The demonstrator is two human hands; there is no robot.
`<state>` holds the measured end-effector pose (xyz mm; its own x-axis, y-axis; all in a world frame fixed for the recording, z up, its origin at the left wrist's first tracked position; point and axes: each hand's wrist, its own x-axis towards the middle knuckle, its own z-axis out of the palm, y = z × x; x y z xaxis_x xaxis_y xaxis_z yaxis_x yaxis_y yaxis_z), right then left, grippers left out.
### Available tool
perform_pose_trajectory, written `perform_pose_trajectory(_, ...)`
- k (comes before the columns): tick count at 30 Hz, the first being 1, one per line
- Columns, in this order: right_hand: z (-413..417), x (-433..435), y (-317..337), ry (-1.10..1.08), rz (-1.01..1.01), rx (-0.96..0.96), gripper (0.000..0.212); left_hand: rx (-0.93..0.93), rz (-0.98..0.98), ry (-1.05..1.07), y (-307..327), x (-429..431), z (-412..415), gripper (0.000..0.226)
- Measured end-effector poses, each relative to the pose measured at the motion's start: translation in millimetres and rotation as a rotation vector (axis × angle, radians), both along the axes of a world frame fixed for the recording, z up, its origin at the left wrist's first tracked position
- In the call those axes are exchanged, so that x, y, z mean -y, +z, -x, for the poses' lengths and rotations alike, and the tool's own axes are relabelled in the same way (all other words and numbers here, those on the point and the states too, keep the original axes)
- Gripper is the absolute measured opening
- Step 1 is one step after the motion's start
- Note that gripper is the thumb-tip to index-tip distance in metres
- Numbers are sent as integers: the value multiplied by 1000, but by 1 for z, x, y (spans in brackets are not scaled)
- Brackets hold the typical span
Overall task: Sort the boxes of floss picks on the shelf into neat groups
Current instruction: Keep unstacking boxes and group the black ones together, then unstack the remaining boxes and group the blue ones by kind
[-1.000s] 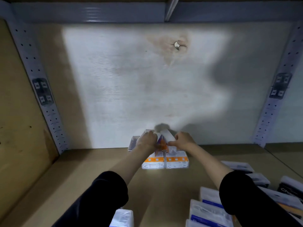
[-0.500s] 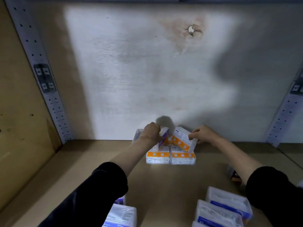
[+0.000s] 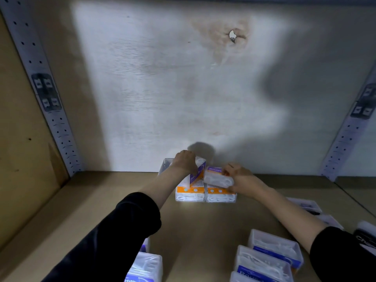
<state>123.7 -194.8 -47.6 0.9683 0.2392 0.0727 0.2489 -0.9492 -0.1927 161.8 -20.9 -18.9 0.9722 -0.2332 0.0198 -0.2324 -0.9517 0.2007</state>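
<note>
Two orange-banded floss pick boxes [image 3: 205, 194] lie side by side on the wooden shelf [image 3: 85, 202] near the back wall. My left hand [image 3: 184, 161] grips a tilted orange-and-purple box [image 3: 198, 176] standing on the left one. My right hand [image 3: 240, 179] holds another box [image 3: 218, 179] lying across the top of the right one. A clear box [image 3: 165, 165] sits behind my left wrist, mostly hidden.
Blue-labelled boxes [image 3: 270, 255] lie at the front right, purple-labelled ones [image 3: 145, 265] at the front left. Dark and clear packs [image 3: 366, 237] sit at the right edge. Perforated metal uprights [image 3: 46, 98] frame the bay; the pale back wall [image 3: 162, 88] stands close behind the stack.
My right hand has turned its box from tilted to lying flat on the right lower box. My left hand still holds the tilted box on the left one.
</note>
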Motion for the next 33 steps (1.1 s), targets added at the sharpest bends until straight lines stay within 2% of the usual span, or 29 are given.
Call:
perform_pose_trajectory(3,-2,1,-5,14,11,-52,41,-12,21,2,0,0,0,42)
perform_pose_trajectory(6,-9,4,2,-71,-148,-66,42,-25,60,9,0,0,-1,44)
perform_pose_trajectory(11,-20,11,6,-173,-267,-194,67,-26,86,8,1,-1,0,44)
perform_pose_trajectory(15,-25,11,9,-170,-308,-284,56,-34,90,5,0,-3,-1,45)
perform_pose_trajectory(18,-23,9,9,-162,-237,-230,59,-40,92,0,2,-3,-1,45)
perform_pose_trajectory(22,-18,1,8,-134,-82,-23,69,-40,83,0,1,-3,-1,44)
perform_pose_trajectory(25,-15,-5,3,-104,-35,47,65,-44,85,-1,1,-4,0,44)
perform_pose_trajectory(30,-13,-7,7,-97,-82,17,53,-59,105,-11,2,-6,4,46)
perform_pose_trajectory(33,-13,-6,9,-100,-51,-14,54,-67,96,-28,3,-6,7,48)
